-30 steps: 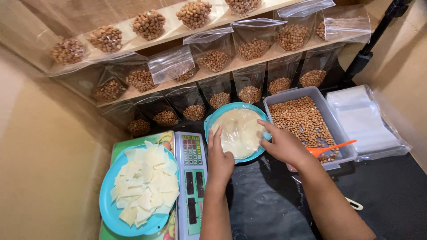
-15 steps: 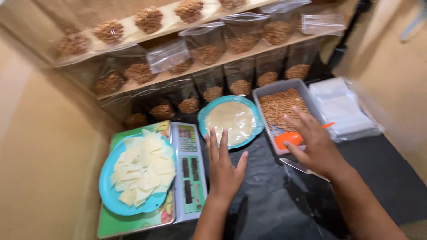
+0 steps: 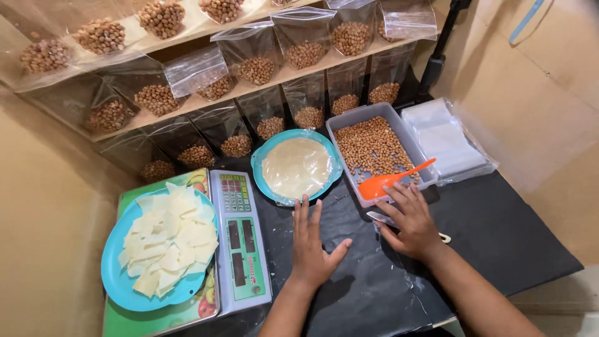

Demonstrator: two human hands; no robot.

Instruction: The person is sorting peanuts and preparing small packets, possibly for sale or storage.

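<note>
My left hand lies flat with fingers together on the black plastic sheet, just below a blue plate covered in film and holding round pale wrappers. My right hand rests fingers spread on the sheet, over a thin metal utensil, right below an orange plastic scoop. The scoop leans on the front rim of a grey tub full of peanuts. Neither hand grips anything.
A digital scale stands left of my left hand. Beside it a blue plate carries cut pale wrapper pieces. Stepped shelves behind hold several clear bags of peanuts. A stack of empty clear bags lies right of the tub.
Both hands have pulled back from the film-covered plate toward me. They now rest on the black sheet, the right one below the orange scoop.
</note>
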